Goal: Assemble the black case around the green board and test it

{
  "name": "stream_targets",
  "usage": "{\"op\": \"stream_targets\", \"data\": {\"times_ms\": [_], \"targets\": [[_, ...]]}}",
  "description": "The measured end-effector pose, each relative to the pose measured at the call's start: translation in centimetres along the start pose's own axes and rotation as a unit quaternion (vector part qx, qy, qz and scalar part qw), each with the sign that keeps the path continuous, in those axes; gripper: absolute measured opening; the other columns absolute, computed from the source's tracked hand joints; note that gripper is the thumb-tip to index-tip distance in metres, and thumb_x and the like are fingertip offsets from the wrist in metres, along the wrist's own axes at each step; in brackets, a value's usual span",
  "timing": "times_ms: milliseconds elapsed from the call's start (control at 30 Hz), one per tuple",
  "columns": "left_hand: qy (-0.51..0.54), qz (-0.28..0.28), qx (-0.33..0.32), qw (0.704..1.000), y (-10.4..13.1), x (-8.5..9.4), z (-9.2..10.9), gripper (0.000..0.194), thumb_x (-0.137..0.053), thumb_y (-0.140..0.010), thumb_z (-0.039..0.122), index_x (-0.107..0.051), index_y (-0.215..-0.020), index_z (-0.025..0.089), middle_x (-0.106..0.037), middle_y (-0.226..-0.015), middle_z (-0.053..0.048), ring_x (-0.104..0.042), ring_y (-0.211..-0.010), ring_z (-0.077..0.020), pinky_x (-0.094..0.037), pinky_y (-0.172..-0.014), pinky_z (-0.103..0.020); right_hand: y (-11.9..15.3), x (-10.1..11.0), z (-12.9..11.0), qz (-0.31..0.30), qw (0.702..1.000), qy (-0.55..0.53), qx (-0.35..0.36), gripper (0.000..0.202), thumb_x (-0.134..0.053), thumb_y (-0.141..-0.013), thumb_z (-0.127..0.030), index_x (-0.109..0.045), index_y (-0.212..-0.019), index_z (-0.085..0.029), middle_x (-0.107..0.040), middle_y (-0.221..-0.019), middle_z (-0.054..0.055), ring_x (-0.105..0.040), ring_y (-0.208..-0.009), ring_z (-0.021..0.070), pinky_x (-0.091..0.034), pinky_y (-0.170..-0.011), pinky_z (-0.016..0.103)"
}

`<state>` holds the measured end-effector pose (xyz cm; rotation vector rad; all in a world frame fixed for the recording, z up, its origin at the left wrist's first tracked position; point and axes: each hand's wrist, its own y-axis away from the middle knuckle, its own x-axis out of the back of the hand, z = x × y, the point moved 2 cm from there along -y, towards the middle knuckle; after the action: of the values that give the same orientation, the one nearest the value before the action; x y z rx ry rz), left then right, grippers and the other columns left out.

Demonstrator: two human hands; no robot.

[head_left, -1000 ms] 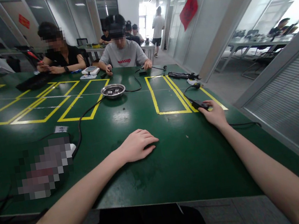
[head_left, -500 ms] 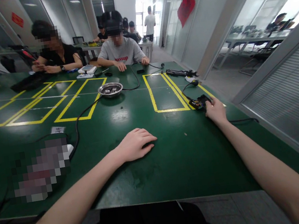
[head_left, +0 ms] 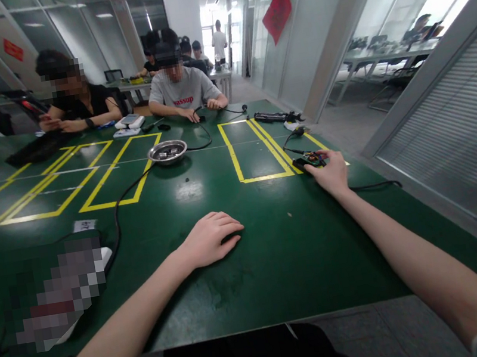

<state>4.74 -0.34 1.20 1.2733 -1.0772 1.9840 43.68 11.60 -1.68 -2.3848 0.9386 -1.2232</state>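
My left hand (head_left: 212, 238) lies palm down on the green table (head_left: 271, 270), fingers stretched out and thumb a little apart, holding nothing. Off to the right, my right hand (head_left: 332, 173) has its thumb and fingers around a small black device with coloured wires (head_left: 310, 160). That device is low at the tabletop by the yellow tape lines; whether it touches the surface I cannot tell. My fingers partly hide it. A thin black cable with a plug (head_left: 299, 131) lies just beyond it.
A metal bowl (head_left: 167, 152) with small metal parts stands mid-table. Behind the device lies a black folded stand-like object (head_left: 277, 117). A white power strip (head_left: 105, 258), partly blurred out, is at left with a black cable. Across the table a person in grey (head_left: 182, 91) handles a cable.
My right hand has shifted its grip on the wired device, which has turned so its coloured wires show. My left hand stays flat on the table. The camera view has shifted slightly.
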Motion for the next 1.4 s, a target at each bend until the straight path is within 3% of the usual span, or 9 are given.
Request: {"op": "stream_targets", "data": {"times_ms": [167,400,633,767,933,1033,1133,1267,1400], "targets": [[-0.007,0.006,-0.005,1.000,0.1,0.0,0.1,0.024,-0.054,-0.102,0.028,-0.073,-0.114,0.020,-0.077,-0.115,-0.007,-0.069,-0.108,-0.0219,-0.053,-0.097,-0.038,-0.4,0.2,0.7,-0.009,1.000,0.013,-0.013,0.059,-0.054,-0.074,-0.023,-0.064,-0.131,-0.012,-0.067,-0.121,0.017,-0.063,-0.107,0.0311,-0.050,-0.099,0.046],[-0.017,0.008,-0.018,1.000,0.0,-0.1,0.6,0.025,-0.053,-0.103,0.028,-0.074,-0.113,0.020,-0.077,-0.116,-0.008,-0.069,-0.108,-0.0223,-0.053,-0.096,-0.039,-0.2,-0.8,1.2,-0.099,0.994,0.043,-0.015,0.049,-0.054,-0.075,-0.022,-0.074,-0.120,-0.021,-0.077,-0.105,0.013,-0.069,-0.093,0.0327,-0.055,-0.086,0.046],[-0.012,-0.007,-0.014,1.000,0.1,-0.1,0.5,0.026,-0.053,-0.103,0.028,-0.074,-0.114,0.019,-0.076,-0.118,-0.009,-0.069,-0.110,-0.0229,-0.054,-0.097,-0.039,0.5,-0.8,-0.1,-0.141,0.989,0.034,0.021,0.048,-0.052,-0.077,-0.020,-0.073,-0.120,-0.020,-0.078,-0.105,0.012,-0.071,-0.089,0.0321,-0.056,-0.083,0.045],[-0.008,-0.008,-0.011,1.000,0.1,-0.1,0.5,0.026,-0.052,-0.103,0.028,-0.074,-0.115,0.020,-0.076,-0.119,-0.009,-0.069,-0.111,-0.0228,-0.054,-0.099,-0.040,2.0,-1.1,-2.0,-0.211,0.974,-0.004,0.081,0.049,-0.052,-0.080,-0.019,-0.070,-0.125,-0.021,-0.077,-0.112,0.010,-0.071,-0.090,0.0293,-0.057,-0.087,0.046],[-0.017,0.002,-0.014,1.000,0.2,-0.2,0.3,0.026,-0.052,-0.104,0.027,-0.072,-0.118,0.019,-0.076,-0.121,-0.009,-0.069,-0.111,-0.0230,-0.054,-0.098,-0.041,5.3,-1.2,-6.2,-0.320,0.923,-0.103,0.188,0.053,-0.050,-0.082,-0.013,-0.066,-0.132,-0.021,-0.072,-0.129,0.010,-0.070,-0.111,0.0281,-0.055,-0.101,0.048],[-0.033,0.031,-0.010,0.999,0.1,0.1,0.3,0.029,-0.049,-0.104,0.027,-0.070,-0.124,0.020,-0.073,-0.128,-0.011,-0.068,-0.115,-0.0237,-0.055,-0.099,-0.042,8.5,-0.4,-9.3,-0.387,0.861,-0.179,0.278,0.054,-0.048,-0.083,-0.008,-0.064,-0.133,-0.022,-0.070,-0.134,0.009,-0.066,-0.124,0.0255,-0.050,-0.111,0.048],[-0.027,0.069,-0.010,0.997,0.1,0.6,0.6,0.030,-0.051,-0.103,0.032,-0.068,-0.126,0.021,-0.072,-0.128,-0.012,-0.068,-0.112,-0.0242,-0.055,-0.097,-0.043,12.2,0.9,-12.2,-0.458,0.795,-0.209,0.339,0.053,-0.048,-0.086,-0.007,-0.062,-0.136,-0.021,-0.071,-0.130,0.010,-0.068,-0.120,0.0237,-0.053,-0.107,0.043],[0.014,0.046,-0.011,0.999,0.0,1.0,1.2,0.032,-0.060,-0.095,0.048,-0.068,-0.102,0.018,-0.075,-0.093,-0.009,-0.070,-0.088,-0.0223,-0.055,-0.084,-0.037,15.4,2.3,-14.5,-0.515,0.736,-0.218,0.383,0.053,-0.047,-0.087,-0.004,-0.061,-0.136,-0.021,-0.071,-0.127,0.011,-0.069,-0.115,0.0230,-0.055,-0.102,0.040],[0.016,0.015,-0.009,1.000,0.1,0.8,1.2,0.041,-0.067,-0.088,0.058,-0.064,-0.096,0.018,-0.070,-0.080,-0.005,-0.067,-0.076,-0.0213,-0.051,-0.073,-0.034,15.6,2.7,-15.1,-0.528,0.723,-0.231,0.381,0.052,-0.048,-0.083,0.000,-0.063,-0.129,-0.020,-0.071,-0.122,0.010,-0.070,-0.111,0.0217,-0.055,-0.099,0.036]]}}
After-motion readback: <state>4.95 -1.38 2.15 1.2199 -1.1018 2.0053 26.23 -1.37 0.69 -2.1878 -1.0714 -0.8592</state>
